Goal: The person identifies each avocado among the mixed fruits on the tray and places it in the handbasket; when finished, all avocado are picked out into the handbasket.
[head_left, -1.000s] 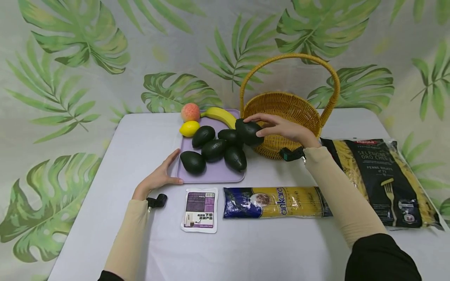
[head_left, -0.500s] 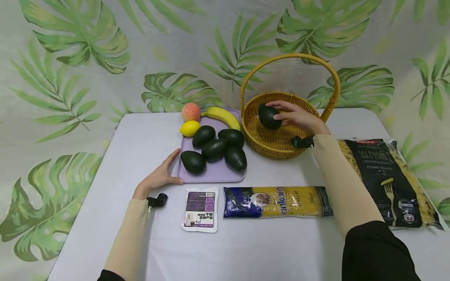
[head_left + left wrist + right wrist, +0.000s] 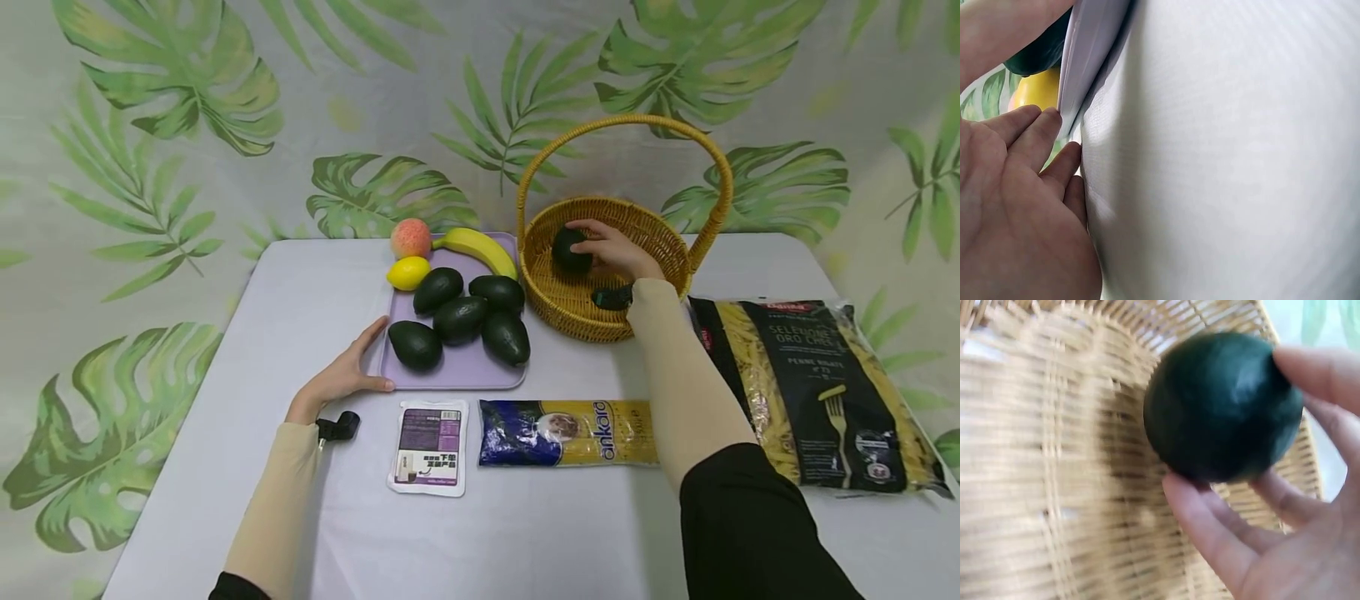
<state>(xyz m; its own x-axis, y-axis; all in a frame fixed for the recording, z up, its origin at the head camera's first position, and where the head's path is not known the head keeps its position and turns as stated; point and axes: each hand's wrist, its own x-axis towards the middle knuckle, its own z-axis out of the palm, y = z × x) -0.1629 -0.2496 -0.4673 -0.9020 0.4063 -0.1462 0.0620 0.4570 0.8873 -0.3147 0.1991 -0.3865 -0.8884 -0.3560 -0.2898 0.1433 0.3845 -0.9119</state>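
Observation:
In the head view my right hand (image 3: pixel 611 250) grips a dark green avocado (image 3: pixel 570 252) inside the wicker basket (image 3: pixel 573 325). The right wrist view shows thumb and fingers round the avocado (image 3: pixel 1222 406), close over the woven bottom. At the lilac tray (image 3: pixel 457 377), my left hand (image 3: pixel 345 372) touches the left edge with its fingers extended and thumb near the front corner. The left wrist view has those fingertips against the tray's side (image 3: pixel 1088 56). Several avocados (image 3: pixel 460 320) lie on the tray, with a banana (image 3: pixel 477 247), a lemon (image 3: pixel 408 273) and a peach (image 3: pixel 411 238) toward its back.
In front of the tray lies a white and purple sachet (image 3: pixel 428 448). Beside it is a blue and yellow spaghetti pack (image 3: pixel 570 432), partly covered by the right forearm. A large penne bag (image 3: pixel 817 392) lies at the right. The basket's tall handle (image 3: pixel 630 119) arches above it.
My right hand has carried the avocado from above the tray's right side into the basket, moving right and then lower. The left hand stays at the tray's edge.

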